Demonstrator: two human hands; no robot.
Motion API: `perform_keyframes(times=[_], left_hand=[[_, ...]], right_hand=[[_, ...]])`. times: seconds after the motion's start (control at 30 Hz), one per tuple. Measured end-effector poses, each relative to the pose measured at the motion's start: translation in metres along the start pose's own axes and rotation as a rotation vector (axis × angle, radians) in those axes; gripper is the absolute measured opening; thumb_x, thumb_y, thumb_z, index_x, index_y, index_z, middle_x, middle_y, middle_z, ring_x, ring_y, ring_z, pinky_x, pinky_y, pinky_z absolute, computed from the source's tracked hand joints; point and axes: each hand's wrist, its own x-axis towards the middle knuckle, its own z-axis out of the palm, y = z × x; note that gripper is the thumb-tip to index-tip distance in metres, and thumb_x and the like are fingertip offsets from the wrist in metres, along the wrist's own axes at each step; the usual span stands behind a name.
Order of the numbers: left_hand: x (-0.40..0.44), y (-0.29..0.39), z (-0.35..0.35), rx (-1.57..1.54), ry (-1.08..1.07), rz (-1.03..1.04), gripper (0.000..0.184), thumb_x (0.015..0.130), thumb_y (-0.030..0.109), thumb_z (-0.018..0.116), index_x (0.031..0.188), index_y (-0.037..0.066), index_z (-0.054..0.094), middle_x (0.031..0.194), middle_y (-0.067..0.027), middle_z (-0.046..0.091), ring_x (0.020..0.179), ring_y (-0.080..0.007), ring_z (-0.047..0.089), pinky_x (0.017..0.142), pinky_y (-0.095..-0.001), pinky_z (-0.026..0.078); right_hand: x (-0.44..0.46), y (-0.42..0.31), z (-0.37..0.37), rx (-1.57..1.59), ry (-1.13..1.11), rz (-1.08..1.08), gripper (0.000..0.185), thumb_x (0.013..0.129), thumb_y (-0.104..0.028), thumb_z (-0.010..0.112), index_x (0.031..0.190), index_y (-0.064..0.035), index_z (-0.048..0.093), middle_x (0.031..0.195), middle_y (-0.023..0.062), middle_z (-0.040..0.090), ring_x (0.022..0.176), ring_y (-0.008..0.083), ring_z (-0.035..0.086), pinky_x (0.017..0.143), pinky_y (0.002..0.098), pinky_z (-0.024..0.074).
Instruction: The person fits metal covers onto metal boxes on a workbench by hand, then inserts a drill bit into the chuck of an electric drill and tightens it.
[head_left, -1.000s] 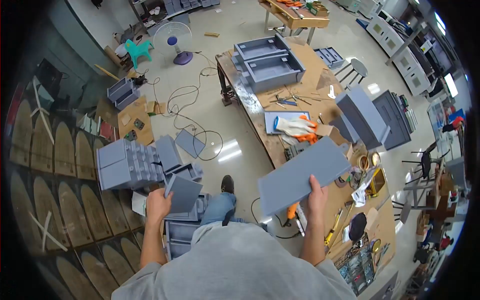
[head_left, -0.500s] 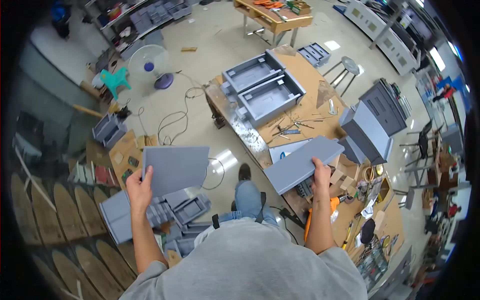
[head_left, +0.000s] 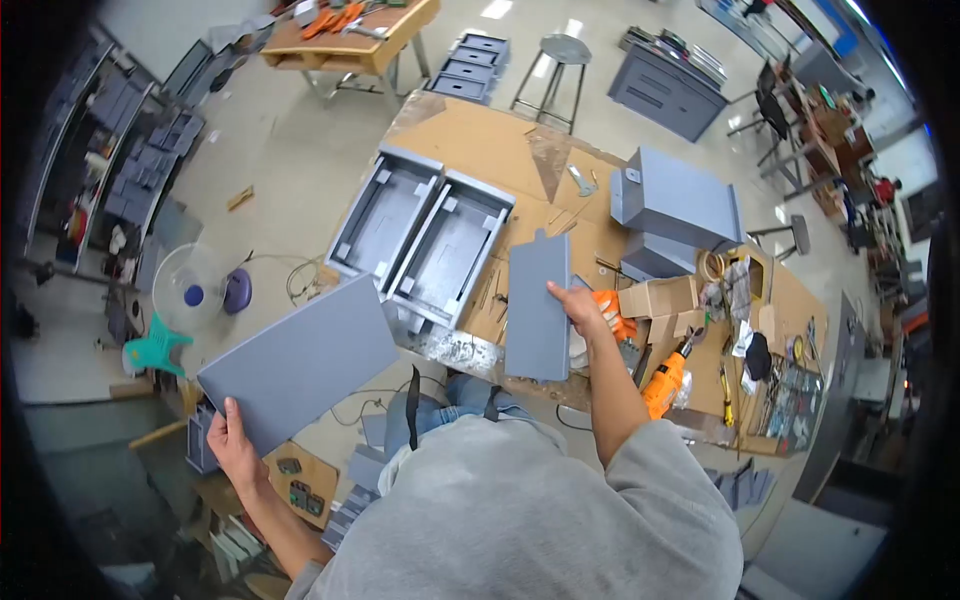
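My left hand [head_left: 236, 440] grips a flat grey panel [head_left: 305, 362] by its lower left corner, thumb on top. The panel is held up in front of the workbench, and its far corner overlaps the near end of a grey open box [head_left: 385, 212]. In my right hand [head_left: 578, 306] is a second, narrower grey panel [head_left: 538, 310] with a small tab at its far end, pinched at its right edge above the bench. Another grey open box [head_left: 452, 250] with white corner pieces stands beside the first, between the two panels.
The cardboard-topped workbench [head_left: 470, 130] carries grey housings [head_left: 675, 195], a small cardboard box [head_left: 660, 300], an orange power drill [head_left: 664, 385] and scattered hand tools. A metal stool [head_left: 565, 50] stands beyond it. A fan [head_left: 190, 294] and green stool [head_left: 157, 347] are on the floor at left.
My view has swung rightward and closer to the bench. The left panel is now raised and tilted near the open boxes. The right panel has turned from slanted to nearly lengthwise.
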Motion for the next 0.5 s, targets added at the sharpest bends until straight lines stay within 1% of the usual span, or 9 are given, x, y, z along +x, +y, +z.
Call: perform_keyframes(times=[0.03,0.07,0.13,0.23,0.27,0.3,0.37,0.4,0.5], left_hand=[[0.007,0.013,0.023,-0.002,-0.006,0.021,0.028,0.098,0.023,0.058,0.077,0.005,0.053,0.073,0.008,0.047,0.068,-0.0036,0.038,0.06,-0.0234,0.029],[0.018,0.023,0.04,-0.003,-0.01,0.041,0.033,0.098,0.022,0.059,0.069,0.009,0.048,0.067,0.0102,0.041,0.063,-0.003,0.031,0.054,-0.0241,0.024],[0.05,0.016,0.053,0.075,-0.097,0.044,0.037,0.096,0.021,0.061,0.065,0.011,0.042,0.066,0.0105,0.037,0.062,-0.003,0.029,0.053,-0.0251,0.021],[0.08,0.036,0.081,0.171,-0.243,0.068,0.044,0.093,0.021,0.064,0.059,0.013,0.037,0.062,0.0108,0.033,0.059,-0.003,0.026,0.05,-0.0262,0.018],[0.094,0.038,0.088,0.223,-0.352,0.05,0.043,0.092,0.022,0.064,0.059,0.013,0.04,0.062,0.0108,0.035,0.059,-0.0028,0.027,0.05,-0.0262,0.018],[0.104,0.041,0.105,0.166,-0.466,0.042,0.042,0.092,0.024,0.064,0.059,0.01,0.043,0.062,0.0098,0.038,0.059,-0.0031,0.029,0.05,-0.0266,0.02],[0.13,0.039,0.129,0.193,-0.664,0.103,0.038,0.092,0.026,0.064,0.062,0.005,0.053,0.064,0.0077,0.046,0.06,-0.0038,0.036,0.051,-0.0258,0.026],[0.138,0.043,0.145,0.152,-0.724,0.064,0.036,0.092,0.027,0.065,0.066,0.002,0.057,0.066,0.0062,0.049,0.061,-0.0042,0.04,0.052,-0.0253,0.03],[0.171,0.036,0.181,0.045,-0.906,-0.067,0.033,0.092,0.031,0.065,0.082,-0.001,0.068,0.073,0.001,0.062,0.069,-0.0059,0.053,0.061,-0.024,0.042]], right_hand=[[0.002,-0.001,-0.001,-0.069,0.026,-0.004,0.046,0.086,-0.029,0.07,0.11,0.0092,0.062,0.1,0.0146,0.069,0.083,0.0245,0.067,0.077,0.0381,0.0532],[0.003,-0.003,-0.006,-0.31,0.135,-0.002,0.049,0.084,-0.029,0.071,0.114,0.0083,0.06,0.103,0.0158,0.068,0.089,0.0253,0.066,0.081,0.0379,0.0519],[-0.01,-0.028,-0.01,-0.815,0.31,0.01,0.056,0.082,-0.029,0.073,0.123,0.0064,0.057,0.11,0.0181,0.066,0.101,0.0268,0.063,0.089,0.0375,0.0494],[-0.044,-0.061,0.01,-0.633,0.558,-0.483,0.059,0.079,-0.026,0.074,0.125,0.0061,0.055,0.118,0.0218,0.063,0.109,0.0292,0.061,0.093,0.0385,0.0468],[-0.064,-0.089,0.026,-0.501,0.461,-0.502,0.059,0.079,-0.027,0.074,0.125,0.004,0.056,0.118,0.0231,0.062,0.112,0.0304,0.059,0.095,0.0388,0.0454],[-0.088,-0.115,0.045,-0.37,0.367,-0.513,0.059,0.078,-0.028,0.075,0.126,0.0018,0.056,0.118,0.0244,0.061,0.114,0.0316,0.058,0.098,0.0391,0.044],[-0.122,-0.148,0.073,-0.517,0.167,-0.699,0.068,0.078,-0.027,0.075,0.133,0.0013,0.049,0.125,0.0234,0.057,0.119,0.0307,0.055,0.099,0.0405,0.0428],[-0.128,-0.156,0.084,-0.588,0.07,-0.79,0.072,0.078,-0.027,0.076,0.137,0.0011,0.045,0.129,0.0229,0.055,0.121,0.0303,0.054,0.1,0.0412,0.0422],[-0.129,-0.152,0.1,-0.093,0.006,-0.472,0.081,0.083,-0.036,0.072,0.145,-0.0018,0.033,0.139,0.0196,0.047,0.127,0.0302,0.049,0.102,0.0437,0.0408]])
